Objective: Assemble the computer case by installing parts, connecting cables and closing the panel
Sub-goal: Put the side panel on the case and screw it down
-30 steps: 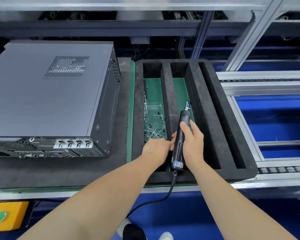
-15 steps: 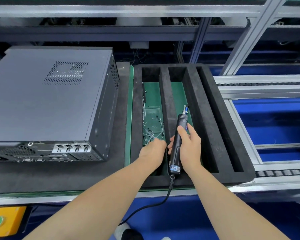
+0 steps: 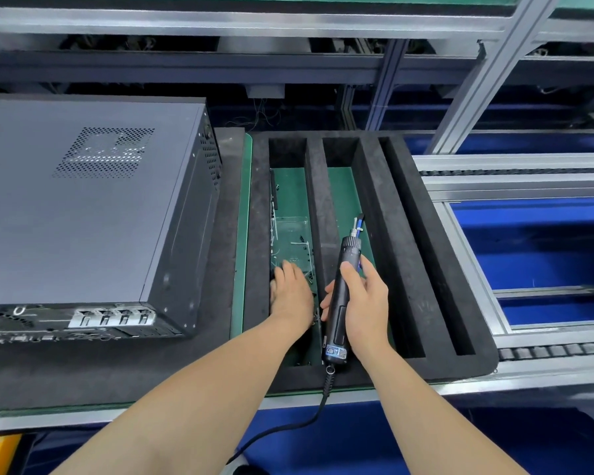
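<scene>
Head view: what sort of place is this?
Probably a factory assembly line for computers: a closed computer case, a corded electric screwdriver gripped by the right hand, and a roller conveyor in aluminium framing alongside.

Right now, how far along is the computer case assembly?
Done, apparently: the computer case lies with its side panel on. In hand: the right hand grips the electric screwdriver, while the left hand reaches among loose screws in the foam tray. Left, probably: picking a screw and fastening the panel; I cannot see whether a screw is held.
</scene>
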{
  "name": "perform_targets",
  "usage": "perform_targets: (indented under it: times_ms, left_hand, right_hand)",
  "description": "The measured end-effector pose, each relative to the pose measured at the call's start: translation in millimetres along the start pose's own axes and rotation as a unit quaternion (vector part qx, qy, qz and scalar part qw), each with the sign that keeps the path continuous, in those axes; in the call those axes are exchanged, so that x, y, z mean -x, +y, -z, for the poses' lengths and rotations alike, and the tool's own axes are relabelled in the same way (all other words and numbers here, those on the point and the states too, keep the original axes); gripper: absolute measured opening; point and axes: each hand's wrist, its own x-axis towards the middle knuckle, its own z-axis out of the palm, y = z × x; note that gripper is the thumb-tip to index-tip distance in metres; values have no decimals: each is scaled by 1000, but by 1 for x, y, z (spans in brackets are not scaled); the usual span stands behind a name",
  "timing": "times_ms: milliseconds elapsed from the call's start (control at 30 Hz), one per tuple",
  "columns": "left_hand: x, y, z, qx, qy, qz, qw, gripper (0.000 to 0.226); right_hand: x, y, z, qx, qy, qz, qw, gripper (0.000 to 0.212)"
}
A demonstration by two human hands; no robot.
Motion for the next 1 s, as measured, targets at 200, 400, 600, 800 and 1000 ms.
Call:
perform_targets:
  times_ms: [200,400,600,800,1000]
  left_hand:
    - [-3,-1,2,-96,17,-35,995,65]
    - [-26,-6,37,-156,-3,-110,982,25]
    - [-30,-7,43,-107,-16,-128,986,30]
    - [-46,-8,49,-86,-78,-120,986,34]
    - [-47,-7,53,-75,-58,-121,988,33]
  right_hand:
    - [-1,2,0,-1,5,-3,1000,24]
    - [0,0,0,-9,6,-6,1000,18]
    - [-1,1,0,-14,4,-7,1000,19]
    - [-2,3,1,5,5,2,1000,15]
    - [-3,4,1,11,12,-5,1000,28]
